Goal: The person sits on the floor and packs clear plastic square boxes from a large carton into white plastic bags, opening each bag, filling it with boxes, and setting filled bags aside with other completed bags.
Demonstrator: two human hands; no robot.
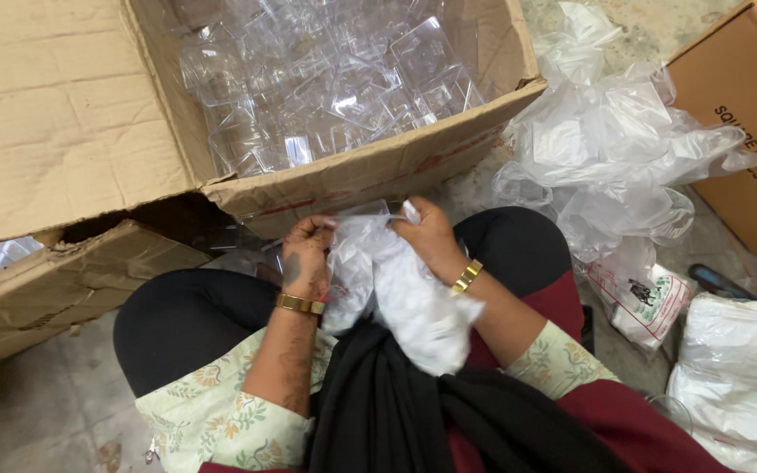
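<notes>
Gripping crumpled white plastic bag (405, 293) with both hands over lap, between knees. Left hand (307, 258) clenched on bag's upper left edge; right hand (431, 238) pinching top right corner, fingers closed on film. Bag's long axis running from hands down toward body; mouth end up, toward open cardboard box (370, 171) just ahead. Hands equally near. One bag held; one box ahead, full of clear plastic containers (326, 79), too many to count. Loose clear bags (611, 149) heaped right.

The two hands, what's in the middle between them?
A crumpled clear plastic bag fills the gap between the left hand and the right hand. Both hands grip its top edge, and it hangs over the lap. The head view shows this.
</notes>
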